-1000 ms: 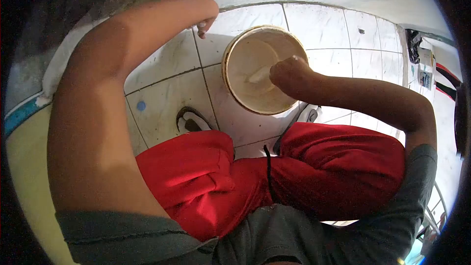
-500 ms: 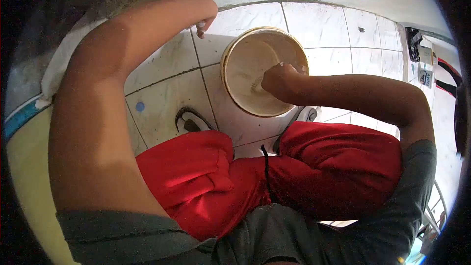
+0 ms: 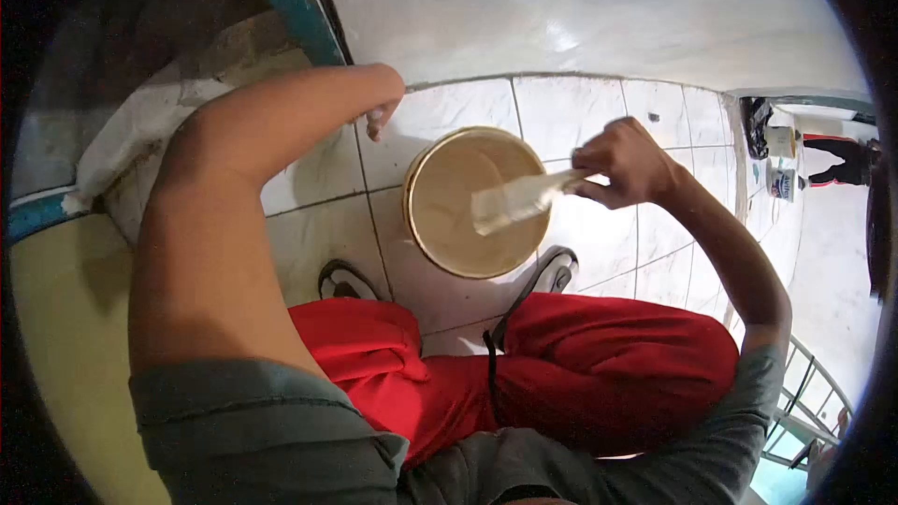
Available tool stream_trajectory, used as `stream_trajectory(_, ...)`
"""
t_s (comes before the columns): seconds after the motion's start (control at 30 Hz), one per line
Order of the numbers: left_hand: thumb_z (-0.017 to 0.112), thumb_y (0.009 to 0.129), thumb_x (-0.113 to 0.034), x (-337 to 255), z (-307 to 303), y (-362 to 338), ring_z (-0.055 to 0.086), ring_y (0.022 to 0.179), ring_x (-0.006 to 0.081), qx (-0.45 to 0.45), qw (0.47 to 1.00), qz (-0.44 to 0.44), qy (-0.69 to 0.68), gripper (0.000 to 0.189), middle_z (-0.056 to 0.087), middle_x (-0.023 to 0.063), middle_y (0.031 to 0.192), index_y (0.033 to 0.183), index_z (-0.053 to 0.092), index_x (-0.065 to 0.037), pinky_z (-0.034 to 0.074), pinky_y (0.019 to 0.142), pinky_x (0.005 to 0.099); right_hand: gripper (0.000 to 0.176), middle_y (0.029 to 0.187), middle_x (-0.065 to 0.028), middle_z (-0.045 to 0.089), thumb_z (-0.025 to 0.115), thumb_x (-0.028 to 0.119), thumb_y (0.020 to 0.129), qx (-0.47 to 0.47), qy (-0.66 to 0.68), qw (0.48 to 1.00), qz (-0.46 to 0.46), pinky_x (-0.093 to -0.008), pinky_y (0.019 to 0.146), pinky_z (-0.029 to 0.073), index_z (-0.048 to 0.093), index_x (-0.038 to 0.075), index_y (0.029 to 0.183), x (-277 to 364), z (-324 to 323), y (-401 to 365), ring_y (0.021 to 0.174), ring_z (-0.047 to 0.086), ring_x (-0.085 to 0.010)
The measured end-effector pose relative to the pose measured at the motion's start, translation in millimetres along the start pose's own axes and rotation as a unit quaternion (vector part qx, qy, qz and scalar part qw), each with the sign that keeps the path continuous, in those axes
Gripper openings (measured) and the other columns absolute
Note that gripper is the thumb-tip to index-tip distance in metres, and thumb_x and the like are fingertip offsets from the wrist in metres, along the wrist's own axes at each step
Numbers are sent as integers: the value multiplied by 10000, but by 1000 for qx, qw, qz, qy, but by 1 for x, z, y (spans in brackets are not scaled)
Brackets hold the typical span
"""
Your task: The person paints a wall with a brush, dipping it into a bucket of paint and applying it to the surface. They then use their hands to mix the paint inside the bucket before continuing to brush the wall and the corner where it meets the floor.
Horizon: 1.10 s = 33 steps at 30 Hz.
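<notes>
My right hand (image 3: 625, 165) is closed around the handle of a wide paintbrush (image 3: 514, 201), whitish and blurred by motion. Its broad end hangs over the mouth of a round, cream-coloured bucket (image 3: 410, 210) standing on the tiles between my feet. Pale liquid or residue seems to coat the bucket's inside; its depth cannot be made out. My left hand (image 3: 382, 108) dangles from a bent wrist, left of and beyond the bucket. Its fingers hang loosely down, partly hidden, with nothing visible in them.
A pale wall (image 3: 580, 19) rises beyond the tiled floor (image 3: 323, 238). Toward the right stand paint tubs (image 3: 783, 182) beside a black plastic bag (image 3: 756, 126), with another person's legs (image 3: 828, 159) close by. A metal rack (image 3: 809, 383) is at lower right, a raised yellowish surface (image 3: 65, 318) at left.
My right hand has come up out of the bucket and moved right, bringing the brush into sight. The camera view has tilted up; my left hand stays hanging.
</notes>
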<state>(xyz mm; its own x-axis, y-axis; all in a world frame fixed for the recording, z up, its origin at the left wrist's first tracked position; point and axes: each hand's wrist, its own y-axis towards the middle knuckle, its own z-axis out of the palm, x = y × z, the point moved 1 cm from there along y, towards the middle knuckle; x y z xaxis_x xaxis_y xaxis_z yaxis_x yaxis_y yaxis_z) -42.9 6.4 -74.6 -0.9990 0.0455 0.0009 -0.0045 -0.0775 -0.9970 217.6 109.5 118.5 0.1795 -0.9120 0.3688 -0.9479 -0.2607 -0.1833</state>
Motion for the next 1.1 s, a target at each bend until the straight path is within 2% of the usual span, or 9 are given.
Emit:
stream_trajectory(0.13,591,705,-431,5,2,-1,465,1080,207,-11,999,43,-25,475,469,81,1204,1151,494,-299,373,880,401,395,407,-22,338,540,269,769,-18,185,976,115,-290,362,272,402,55,467,-16,9,-41,354,308,-136)
stream_trajectory(0.27,639,675,-419,1,3,7,513,956,195,-19,1000,9,-21,371,531,76,1062,985,555,-233,405,804,364,477,443,16,342,437,318,855,-10,480,851,211,-262,397,260,378,55,462,-9,25,-55,426,278,-91)
stream_trajectory(0.5,722,622,-399,8,3,20,597,739,175,-57,996,39,-57,297,642,69,814,694,663,-117,461,670,298,481,459,8,356,433,341,861,6,502,847,178,-248,406,269,402,49,482,-2,14,-47,430,295,-90)
stream_trajectory(0.57,708,610,-461,1,32,-46,596,732,176,-244,957,156,-10,376,643,48,831,796,671,-136,451,698,300,468,450,-4,367,432,331,859,-64,412,890,182,-254,402,271,424,38,494,4,-11,-44,422,304,-94)
stream_trajectory(0.63,679,629,-480,-6,26,-37,538,862,192,-169,983,71,-4,445,590,37,978,943,614,-172,416,768,330,430,437,-25,376,458,298,848,-102,341,918,177,-261,392,275,446,17,522,2,-41,-42,415,320,-91)
stream_trajectory(0.7,606,703,-484,-16,15,-29,401,1135,236,-37,999,0,24,589,465,41,1217,1201,457,-207,326,923,405,319,420,-60,421,512,295,823,-199,107,947,228,-291,383,322,551,43,630,12,-74,-39,365,404,-167)
stream_trajectory(0.73,606,703,-484,-18,10,-29,401,1135,236,-48,998,-9,28,589,465,41,1217,1201,457,-207,326,923,405,273,445,-97,463,552,274,797,-237,-5,952,196,-329,390,352,550,45,648,17,-87,-36,382,453,-242)
stream_trajectory(0.87,506,745,-544,1,9,32,263,1230,237,30,998,-63,13,630,364,17,1298,1266,365,-219,242,977,419,285,441,-94,489,567,285,784,-226,-197,918,260,-353,376,377,553,39,642,30,-113,-32,379,487,-263)
stream_trajectory(1.1,505,743,-532,2,7,36,243,1233,235,45,996,-67,-29,612,304,26,1335,1244,390,-201,245,965,427,327,421,-86,491,540,291,806,-205,-241,906,281,-333,367,405,570,25,618,55,-151,-26,354,493,-234)
